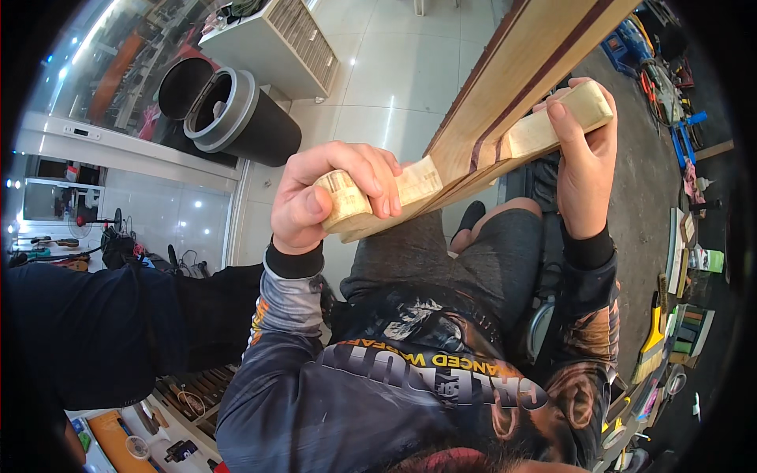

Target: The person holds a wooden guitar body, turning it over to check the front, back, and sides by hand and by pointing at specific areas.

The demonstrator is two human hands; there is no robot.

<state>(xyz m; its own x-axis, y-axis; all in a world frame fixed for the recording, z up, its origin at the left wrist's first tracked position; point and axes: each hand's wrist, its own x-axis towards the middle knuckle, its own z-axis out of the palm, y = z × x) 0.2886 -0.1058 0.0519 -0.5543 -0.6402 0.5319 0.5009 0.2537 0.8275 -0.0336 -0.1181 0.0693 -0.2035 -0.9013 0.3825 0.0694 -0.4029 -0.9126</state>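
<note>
An unfinished pale wooden guitar body [418,181] is held up in front of me, seen nearly edge-on. From it a long laminated neck [512,83] with dark stripes runs up and to the right, out of the picture. My left hand [335,189] is closed around the rounded left end, thumb on the near edge and fingers over the top. At the right end, my right hand [585,150] grips the body with its thumb on the near side, the fingers mostly hidden behind the wood.
A black bin [252,118] with its lid raised stands at the left, near a white cabinet [276,43] and a glass sliding door. Along the right lies a dark bench [631,213] with a yellow-handled brush [652,335], blue clamps [684,142] and several tools. A dark-clothed person [142,323] is close at left.
</note>
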